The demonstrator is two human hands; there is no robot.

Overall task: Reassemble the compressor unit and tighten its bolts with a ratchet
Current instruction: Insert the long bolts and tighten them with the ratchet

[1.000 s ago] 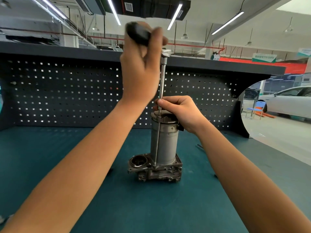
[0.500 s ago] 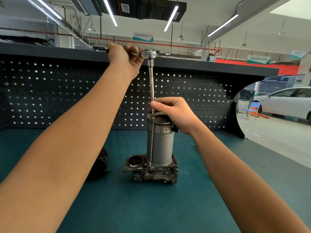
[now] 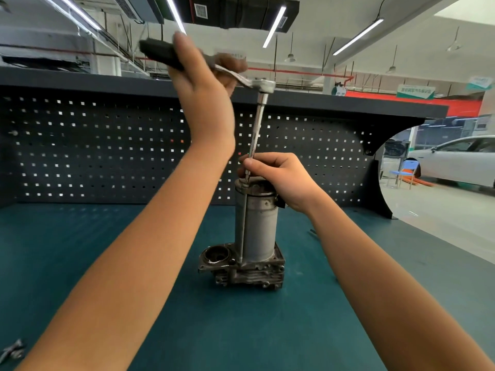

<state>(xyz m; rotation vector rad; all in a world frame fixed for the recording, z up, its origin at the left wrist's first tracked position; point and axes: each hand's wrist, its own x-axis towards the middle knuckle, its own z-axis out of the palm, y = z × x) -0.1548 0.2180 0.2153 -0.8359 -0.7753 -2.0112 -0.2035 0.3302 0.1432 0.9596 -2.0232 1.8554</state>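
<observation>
Compressor unit [image 3: 255, 228] stands upright on the teal bench top [image 3: 80, 250], directly beneath the right hand [image 3: 278, 178], its grey cylinder rising from a finned base. Ratchet [image 3: 263, 85] sits high above and a little left of that hand, and the left hand [image 3: 203, 84], blurred, is curled round its black handle. A slim extension bar [image 3: 255, 129] drops from the ratchet head to the cylinder's top, where the right hand's thumb and fingers pinch it. A small metal scrap [image 3: 12, 352] lies well left of the left forearm

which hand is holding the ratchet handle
The left hand, raised and gripping the black handle of the ratchet; the right hand is lower, pinching the extension bar atop the compressor.
</observation>
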